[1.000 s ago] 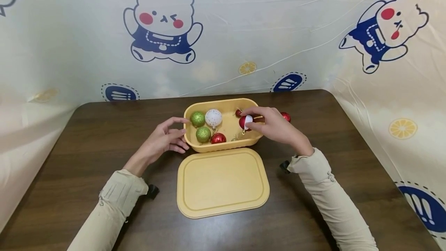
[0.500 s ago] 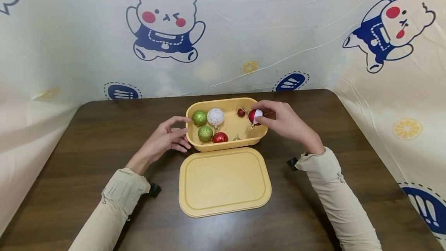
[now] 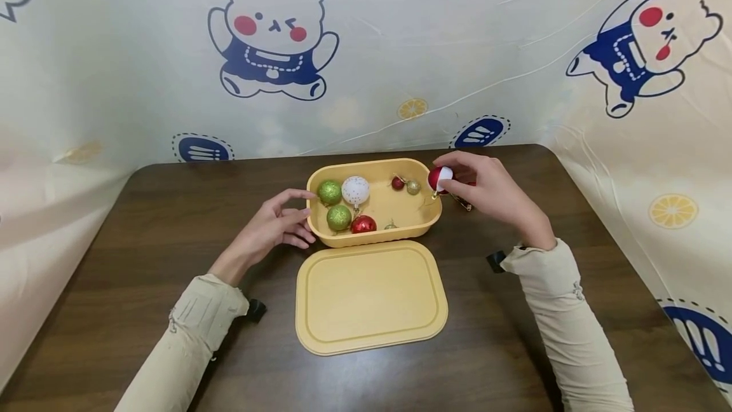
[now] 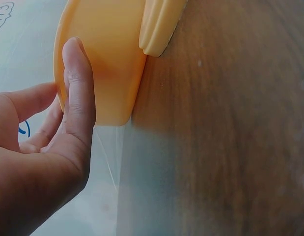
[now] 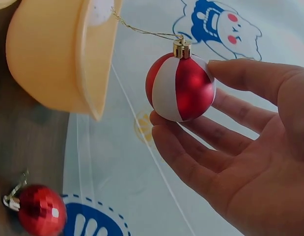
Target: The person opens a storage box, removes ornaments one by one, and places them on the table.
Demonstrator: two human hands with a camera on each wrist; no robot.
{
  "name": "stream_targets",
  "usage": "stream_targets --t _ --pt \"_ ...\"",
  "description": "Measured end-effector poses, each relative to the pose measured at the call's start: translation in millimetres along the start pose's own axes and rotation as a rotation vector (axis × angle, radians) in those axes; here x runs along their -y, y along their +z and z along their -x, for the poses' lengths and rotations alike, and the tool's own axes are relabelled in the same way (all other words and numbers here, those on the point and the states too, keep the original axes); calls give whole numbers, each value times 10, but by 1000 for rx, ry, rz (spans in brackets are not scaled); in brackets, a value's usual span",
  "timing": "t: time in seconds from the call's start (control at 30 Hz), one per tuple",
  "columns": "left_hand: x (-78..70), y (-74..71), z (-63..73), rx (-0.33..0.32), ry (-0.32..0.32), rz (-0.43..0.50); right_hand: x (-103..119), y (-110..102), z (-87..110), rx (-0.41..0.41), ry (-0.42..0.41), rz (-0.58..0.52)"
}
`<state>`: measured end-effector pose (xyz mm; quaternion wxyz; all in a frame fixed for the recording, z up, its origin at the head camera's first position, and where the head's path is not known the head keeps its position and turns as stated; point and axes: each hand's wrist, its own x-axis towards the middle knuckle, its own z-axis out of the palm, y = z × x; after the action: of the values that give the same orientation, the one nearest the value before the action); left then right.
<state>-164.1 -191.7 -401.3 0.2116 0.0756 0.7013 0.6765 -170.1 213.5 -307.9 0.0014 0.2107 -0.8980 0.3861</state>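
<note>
My right hand (image 3: 486,186) pinches a red-and-white striped Christmas ball (image 5: 181,88) between thumb and fingertips, just above the right end of the yellow box (image 3: 380,240). Its gold string trails toward the box in the right wrist view. On the opposite end, my left hand (image 3: 271,227) holds the box's rim, with fingers also along the outer wall (image 4: 120,83). Inside lie two green glitter balls (image 3: 329,192), a white speckled ball (image 3: 356,190), a shiny red ball (image 3: 363,224), a small dark red ball (image 3: 398,183) and a small gold ball (image 3: 413,187).
A flat yellow lid (image 3: 372,297) lies on the brown table (image 3: 171,208) in front of the box. Right of the box, a faceted red ball (image 5: 42,210) sits on the table, mostly hidden by my right hand in the head view. A printed curtain (image 3: 366,49) stands behind.
My right hand has carried the striped ball rightward from inside the box to its right rim. The small gold ball has come into sight. My left hand stays on the rim.
</note>
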Motion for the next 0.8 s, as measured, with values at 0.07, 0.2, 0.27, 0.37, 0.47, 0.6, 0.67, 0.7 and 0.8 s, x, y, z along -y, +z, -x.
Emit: stream_targets --t 0.07,0.2,0.27,0.37,0.47,0.6,0.67,0.7,0.8 --pt "-2 4 -2 1 1 -4 -25 -55 14 -18 9 21" --pt "-7 7 -4 -1 4 -10 -88 -176 49 -41 33 65" --pt "-7 7 -2 -1 3 -11 -125 -230 72 -46 47 73" --pt "-4 2 2 -2 0 -13 -182 -293 96 -49 64 94" --pt "3 -4 3 -1 -2 -14 -238 -337 109 -50 81 117" --pt "2 -3 5 0 1 -15 -309 -377 112 -42 103 168" --pt "0 1 5 2 5 -14 -340 -395 119 -33 119 208" --pt "-2 3 4 2 6 -14 -357 -405 122 -29 126 230" --pt "1 3 3 4 8 -13 -422 -423 130 -13 148 281"
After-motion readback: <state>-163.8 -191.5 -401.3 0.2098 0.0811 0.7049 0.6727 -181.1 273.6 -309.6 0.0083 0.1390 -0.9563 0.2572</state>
